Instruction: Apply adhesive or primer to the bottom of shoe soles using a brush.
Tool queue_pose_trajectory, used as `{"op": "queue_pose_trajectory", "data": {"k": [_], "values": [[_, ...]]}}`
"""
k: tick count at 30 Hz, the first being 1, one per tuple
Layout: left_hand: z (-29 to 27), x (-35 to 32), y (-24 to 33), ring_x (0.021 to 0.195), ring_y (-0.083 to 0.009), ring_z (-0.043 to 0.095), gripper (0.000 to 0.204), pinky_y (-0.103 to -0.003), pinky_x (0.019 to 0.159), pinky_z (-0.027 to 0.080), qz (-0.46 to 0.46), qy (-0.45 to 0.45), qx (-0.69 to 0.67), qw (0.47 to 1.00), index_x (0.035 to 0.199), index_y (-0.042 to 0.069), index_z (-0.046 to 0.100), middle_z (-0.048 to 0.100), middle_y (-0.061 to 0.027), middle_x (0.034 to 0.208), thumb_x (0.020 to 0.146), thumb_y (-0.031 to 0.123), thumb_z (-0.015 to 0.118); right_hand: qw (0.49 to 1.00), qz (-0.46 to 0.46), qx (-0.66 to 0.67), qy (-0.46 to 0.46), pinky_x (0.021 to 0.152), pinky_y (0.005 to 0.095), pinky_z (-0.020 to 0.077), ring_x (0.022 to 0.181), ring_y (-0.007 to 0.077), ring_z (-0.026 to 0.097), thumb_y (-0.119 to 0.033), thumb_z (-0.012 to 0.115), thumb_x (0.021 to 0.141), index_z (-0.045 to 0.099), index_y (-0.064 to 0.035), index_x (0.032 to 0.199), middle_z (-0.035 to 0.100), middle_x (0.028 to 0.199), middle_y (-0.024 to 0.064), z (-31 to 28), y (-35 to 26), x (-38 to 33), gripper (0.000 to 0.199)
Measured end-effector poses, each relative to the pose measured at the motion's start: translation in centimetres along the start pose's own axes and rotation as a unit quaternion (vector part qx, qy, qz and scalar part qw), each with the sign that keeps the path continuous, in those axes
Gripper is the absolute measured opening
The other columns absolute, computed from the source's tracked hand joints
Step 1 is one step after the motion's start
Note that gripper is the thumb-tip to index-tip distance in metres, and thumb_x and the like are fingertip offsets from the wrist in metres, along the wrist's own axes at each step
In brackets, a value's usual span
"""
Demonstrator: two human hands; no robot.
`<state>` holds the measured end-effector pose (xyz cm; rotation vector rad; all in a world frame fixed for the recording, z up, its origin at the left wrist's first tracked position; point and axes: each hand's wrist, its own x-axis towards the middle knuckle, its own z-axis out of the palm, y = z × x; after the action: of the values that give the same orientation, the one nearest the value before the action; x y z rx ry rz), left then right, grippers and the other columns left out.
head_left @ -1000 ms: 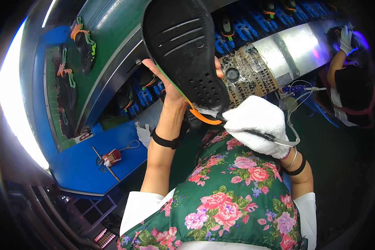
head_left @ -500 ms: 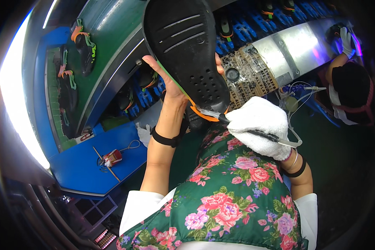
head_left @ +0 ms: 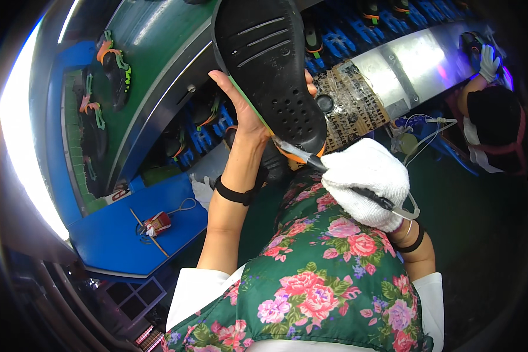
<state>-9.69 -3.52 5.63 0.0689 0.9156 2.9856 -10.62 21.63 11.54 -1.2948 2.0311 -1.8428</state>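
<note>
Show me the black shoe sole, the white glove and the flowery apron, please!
Black shoe sole point(head_left: 270, 81): head view, plain middle between slots and holes.
White glove point(head_left: 366, 172): head view, its broad middle.
Flowery apron point(head_left: 320, 300): head view, a pink flower on its front.

A shoe point(head_left: 264, 64) is before the apron point(head_left: 322, 287); a table point(head_left: 111, 249) is left (a stick point(head_left: 160, 247) on it), 1 co-worker point(head_left: 491, 120) far right.

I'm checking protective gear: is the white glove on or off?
On: the white glove covers the right hand gripping a slim tool.
</note>
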Motion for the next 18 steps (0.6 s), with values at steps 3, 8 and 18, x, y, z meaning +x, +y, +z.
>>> {"op": "queue_pose_trajectory", "data": {"k": [3, 8, 18], "values": [[-0.4, 0.0, -0.1, 0.095, -0.0349, 0.066, 0.131, -0.048, 0.085, 0.057, -0.002, 0.032, 0.034, 0.999, 0.140, 0.001, 0.050, 0.065, -0.0229, 0.109, 0.068, 0.106, 0.022, 1.000, -0.006, -0.017, 0.011, 0.073, 0.0372, 0.0558, 0.080, 0.0285, 0.072, 0.001, 0.084, 0.072, 0.076, -0.0067, 0.089, 0.076, 0.094, 0.0131, 0.5, 0.5, -0.5, 0.020], [-0.4, -0.3, -0.2, 0.092, -0.0344, 0.065, 0.128, -0.048, 0.084, 0.056, -0.012, 0.049, 0.015, 0.999, 0.139, 0.001, 0.051, 0.065, -0.0222, 0.108, 0.070, 0.105, 0.024, 0.999, 0.010, 0.041, 0.022, 0.073, 0.0364, 0.0557, 0.080, 0.0270, 0.072, 0.003, 0.082, 0.072, 0.075, -0.0064, 0.088, 0.076, 0.094, 0.0126, 0.9, 0.4, -0.5, 0.020], [0.7, -0.5, -0.2, 0.086, -0.0321, 0.063, 0.120, -0.045, 0.083, 0.054, 0.022, 0.008, 0.005, 1.000, 0.132, 0.003, 0.054, 0.064, -0.0200, 0.104, 0.070, 0.104, 0.033, 0.999, 0.026, -0.008, 0.033, 0.072, 0.0346, 0.0551, 0.079, 0.0239, 0.071, 0.003, 0.082, 0.072, 0.076, -0.0059, 0.086, 0.077, 0.092, 0.0098, 0.6, 0.9, -0.5, 0.018]]}}
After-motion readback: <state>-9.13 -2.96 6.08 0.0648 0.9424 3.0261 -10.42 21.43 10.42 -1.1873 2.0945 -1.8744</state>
